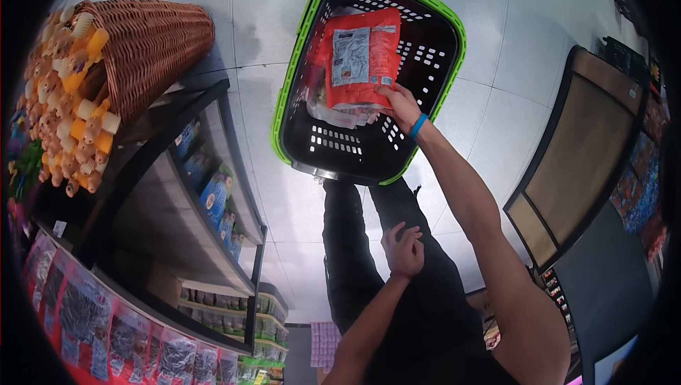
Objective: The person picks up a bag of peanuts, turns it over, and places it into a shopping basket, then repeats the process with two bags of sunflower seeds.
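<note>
The right hand (399,105) pinches the red packet (358,58) by its corner, near the basket's (298,51) near edge. The packet looks light, floppy and slick, so it is best gripped at the seam. The left hand (403,249) rests on the thigh (347,257), loosely curled and holding nothing.

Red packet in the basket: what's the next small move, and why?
Probably release it. The right hand pinches the red packet at its near edge, and the packet already sits inside the basket, seemingly flat on paler packs. The left hand rests on the thigh, holding nothing, so only opening the fingers seems needed.
</note>
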Available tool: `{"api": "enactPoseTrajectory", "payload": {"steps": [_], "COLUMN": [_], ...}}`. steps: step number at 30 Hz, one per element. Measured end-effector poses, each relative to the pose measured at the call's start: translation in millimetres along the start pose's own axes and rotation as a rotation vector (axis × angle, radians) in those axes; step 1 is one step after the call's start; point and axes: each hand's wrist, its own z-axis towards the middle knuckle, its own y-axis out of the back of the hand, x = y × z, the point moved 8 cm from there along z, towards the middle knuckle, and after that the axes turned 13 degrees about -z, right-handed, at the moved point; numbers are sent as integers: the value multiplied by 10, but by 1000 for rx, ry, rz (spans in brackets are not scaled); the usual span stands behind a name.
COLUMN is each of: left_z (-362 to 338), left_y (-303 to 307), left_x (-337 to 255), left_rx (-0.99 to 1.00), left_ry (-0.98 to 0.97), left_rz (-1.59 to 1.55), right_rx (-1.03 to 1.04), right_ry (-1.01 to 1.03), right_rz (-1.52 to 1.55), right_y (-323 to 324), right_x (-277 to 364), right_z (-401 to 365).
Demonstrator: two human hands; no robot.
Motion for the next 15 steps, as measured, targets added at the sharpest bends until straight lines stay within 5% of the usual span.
{"api": "enactPoseTrajectory", "payload": {"steps": [4, 7, 10, 15], "left_z": [-26, -32, -41, -22], "left_y": [2, 7, 22, 41], "left_x": [37, 44, 52, 67], "left_rx": [2, 11, 7, 9], "left_ry": [11, 16, 21, 26], "left_rz": [-41, -38, -58, -65], "right_rx": [90, 35, -61, -92], "right_ry": [-104, -287, -357, -285], "right_rz": [31, -269, -180, -200], "right_y": [-233, -294, -323, -350], "right_x": [-413, -753, -763, -755], "right_z": [464, 720, 743, 816]}}
